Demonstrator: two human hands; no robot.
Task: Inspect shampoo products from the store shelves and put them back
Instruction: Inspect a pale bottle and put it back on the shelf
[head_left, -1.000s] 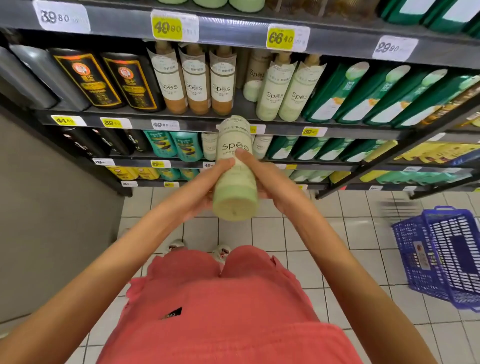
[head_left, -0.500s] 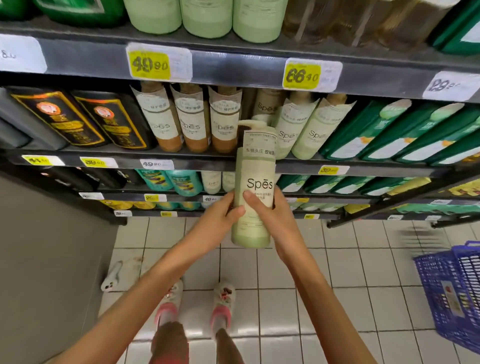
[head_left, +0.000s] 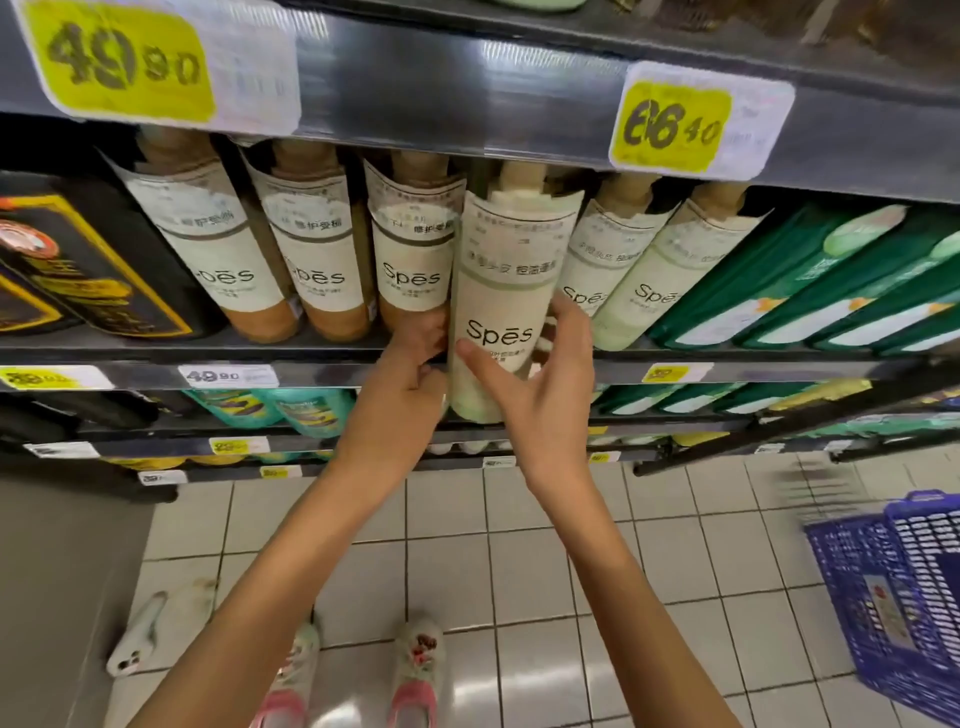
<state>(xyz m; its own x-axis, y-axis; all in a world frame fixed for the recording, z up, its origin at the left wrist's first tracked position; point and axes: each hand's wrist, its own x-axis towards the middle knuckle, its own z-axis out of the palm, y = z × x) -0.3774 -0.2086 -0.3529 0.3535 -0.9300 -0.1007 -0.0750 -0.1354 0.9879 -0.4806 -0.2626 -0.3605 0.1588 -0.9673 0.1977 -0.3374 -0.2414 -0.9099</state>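
Left hand (head_left: 410, 364) and right hand (head_left: 540, 400) clasp the bottle (head_left: 506, 291) low at the shelf (head_left: 322, 371) front edge, and since it is probably heavy, rigid and slick, the grip belongs around mid-body.

The dark shelf (head_left: 322, 371) is carrying black bottles (head_left: 78, 270) at the left, three amber Spēs bottles (head_left: 322, 260), two pale green Spēs bottles (head_left: 644, 291) and dark green bottles (head_left: 810, 291) leaning at the right. Down below, the tiled floor (head_left: 519, 571) is bearing a blue basket (head_left: 904, 597).

Matt paper-labelled plastic shampoo bottle (head_left: 506, 306), glossy metal shelf edge (head_left: 441, 88), shiny glazed floor tiles (head_left: 519, 571), plastic basket (head_left: 898, 587).
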